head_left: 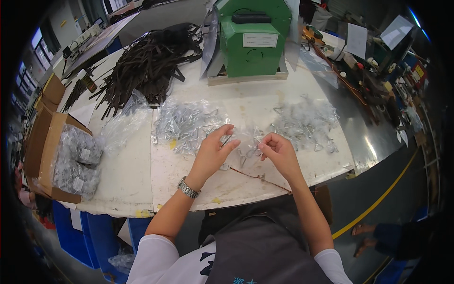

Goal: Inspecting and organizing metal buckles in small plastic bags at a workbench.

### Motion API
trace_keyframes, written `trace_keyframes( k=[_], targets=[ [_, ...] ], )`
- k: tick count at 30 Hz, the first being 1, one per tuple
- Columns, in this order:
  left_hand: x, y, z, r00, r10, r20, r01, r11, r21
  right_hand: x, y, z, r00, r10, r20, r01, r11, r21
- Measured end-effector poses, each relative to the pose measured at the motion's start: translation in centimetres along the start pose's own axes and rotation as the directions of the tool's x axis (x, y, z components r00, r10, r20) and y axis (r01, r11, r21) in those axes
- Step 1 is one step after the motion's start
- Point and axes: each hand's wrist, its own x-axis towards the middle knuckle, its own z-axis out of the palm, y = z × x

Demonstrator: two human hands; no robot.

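My left hand [213, 149], with a metal-banded watch [188, 187] on its wrist, hovers over the middle of the table. Its thumb and fingers are apart. A thin metal wire piece [227, 140] shows in that gap; whether the hand touches it I cannot tell. My right hand [280, 152] is closed in a pinch on a small bent metal wire piece, mostly hidden by the fingertips. Beyond the left hand lies a heap of metal wire loops [182, 123] among clear plastic. Another pile of wire loops [307, 125] spreads beyond my right hand.
A green machine [250, 52] stands at the far middle. Dark straps [142, 66] lie in a heap at far left. An open cardboard box [45, 156] holds plastic-wrapped packs [78, 161]. A thin cord [259, 177] runs along the near side. Blue bins [87, 234] are below the table.
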Motion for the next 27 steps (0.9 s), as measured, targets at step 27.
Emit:
trace_keyframes(
  k=[27],
  targets=[
    [0.2,-1.2,-0.6,0.899,-0.268,0.346,0.394,0.839,-0.376,-1.3,0.1,-0.2,0.993,0.103,0.054,-0.111,0.975,0.19]
  ],
)
